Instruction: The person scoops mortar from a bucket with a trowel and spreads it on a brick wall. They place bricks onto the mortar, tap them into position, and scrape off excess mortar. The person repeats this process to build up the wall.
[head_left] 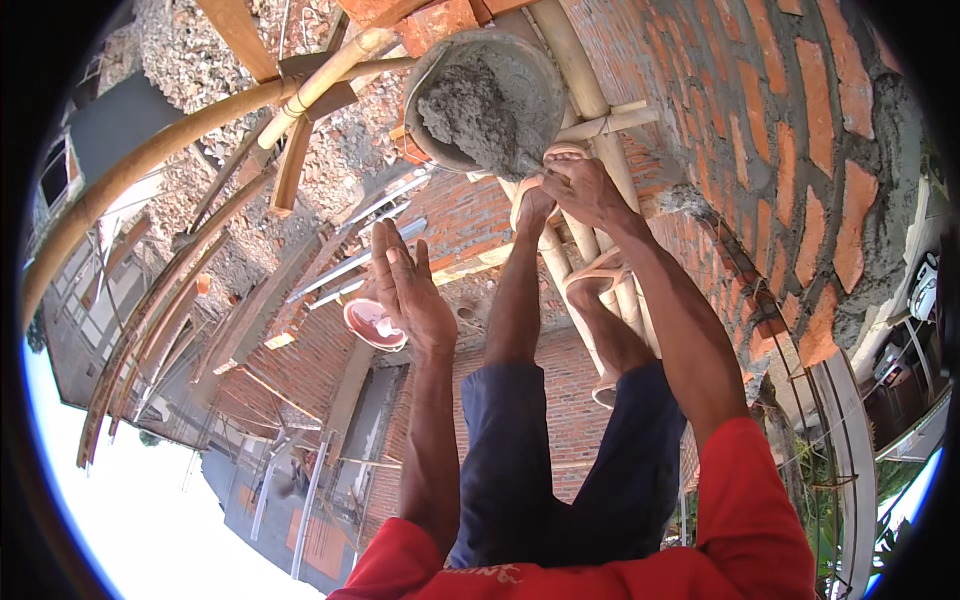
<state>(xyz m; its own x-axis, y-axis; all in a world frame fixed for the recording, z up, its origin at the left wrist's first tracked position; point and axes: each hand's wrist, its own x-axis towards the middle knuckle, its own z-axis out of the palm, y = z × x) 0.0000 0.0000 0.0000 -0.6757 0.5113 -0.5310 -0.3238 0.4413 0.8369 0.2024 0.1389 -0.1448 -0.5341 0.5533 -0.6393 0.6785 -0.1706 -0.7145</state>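
Note:
My right hand (590,190) is closed around the handle of what looks like a trowel (528,163), its blade coated in mortar at the near right rim of a round bowl (552,95). Wet grey mortar (470,105) fills much of that bowl, heaped toward its middle. My left hand (405,285) is raised to the left with fingers stretched out, holding nothing. Below it, partly covered by the hand, shows a pale round bucket (362,325) with something whitish inside. My sandalled feet stand on bamboo poles just short of the bowl.
A brick wall (780,130) with fresh mortar joints rises close on my right. Bamboo poles (585,60) make up the scaffold under me, with gaps showing ground far below. A curved bamboo pole (170,140) and wooden planks (180,310) cross the left side. Orange bricks (437,25) lie beyond the bowl.

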